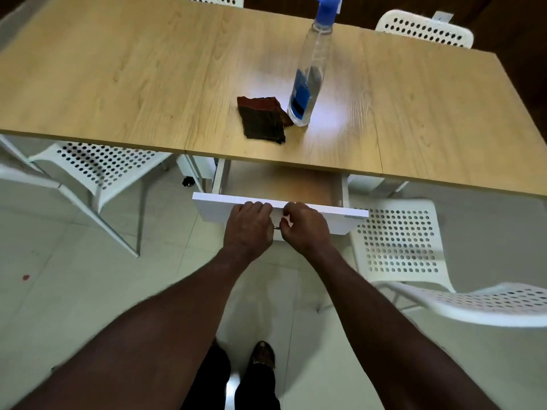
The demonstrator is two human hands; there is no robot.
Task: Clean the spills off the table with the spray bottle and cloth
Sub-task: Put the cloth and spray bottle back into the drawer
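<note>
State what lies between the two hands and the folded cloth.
Head view: past the left hand and right hand, the open drawer, nothing seen inside, then bare table up to the cloth.

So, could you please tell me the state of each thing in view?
Drawer: pulled open.
Bottle: upright on the table, untouched.
Cloth: folded, lying flat beside the bottle.
Left hand: fingers curled over the drawer front.
Right hand: fingers curled over the drawer front.

white perforated chairs (408, 276) stand on a pale tiled floor (59, 291) before a dark wall (518, 25).
</note>
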